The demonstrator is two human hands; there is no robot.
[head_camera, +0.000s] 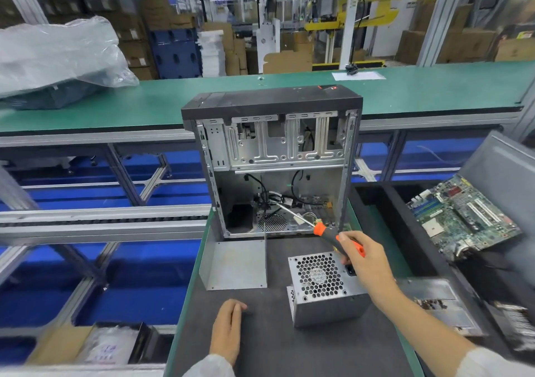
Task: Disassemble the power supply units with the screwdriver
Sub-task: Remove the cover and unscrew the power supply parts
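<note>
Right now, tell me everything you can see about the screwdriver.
The screwdriver has an orange and black handle and a slim bare metal shaft. The right hand grips the handle. It lies tilted, its tip pointing up and left into the open computer case, among the cables on the case floor, above the power supply unit.

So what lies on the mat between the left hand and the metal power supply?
Nothing: the head view shows bare dark mat between the left hand and the power supply.

The dark-matted bench (269,347) carries an open computer case (272,159) at its far edge, a metal cover (234,263), a power supply unit (324,289) near its right edge, and the left hand (227,330) resting flat.
</note>
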